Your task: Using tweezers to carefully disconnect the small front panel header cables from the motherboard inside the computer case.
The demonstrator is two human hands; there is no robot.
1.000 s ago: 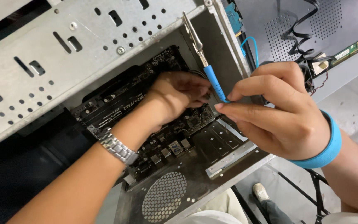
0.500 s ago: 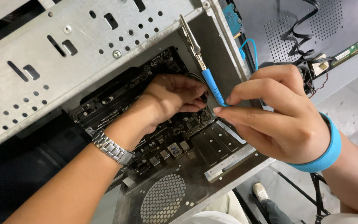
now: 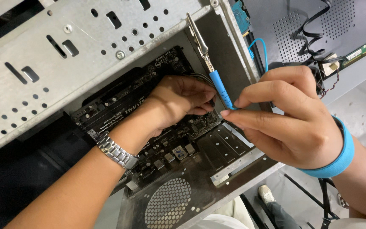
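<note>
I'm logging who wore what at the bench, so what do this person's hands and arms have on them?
Both forearms are bare, with no sleeves and no gloves. The left hand has a silver metal link watch band at its wrist. The right hand has a smooth, bright blue wristband, plain and unmarked as far as the picture shows.

A metal alligator clip [image 3: 198,40] with a blue insulating sleeve [image 3: 220,88] stands tilted at the computer case's [image 3: 64,63] upper right edge — sleeve pinched by the right hand [image 3: 291,116]. The left hand [image 3: 178,101] grips thin cables [image 3: 200,77] over the black motherboard [image 3: 128,93] inside.
</note>
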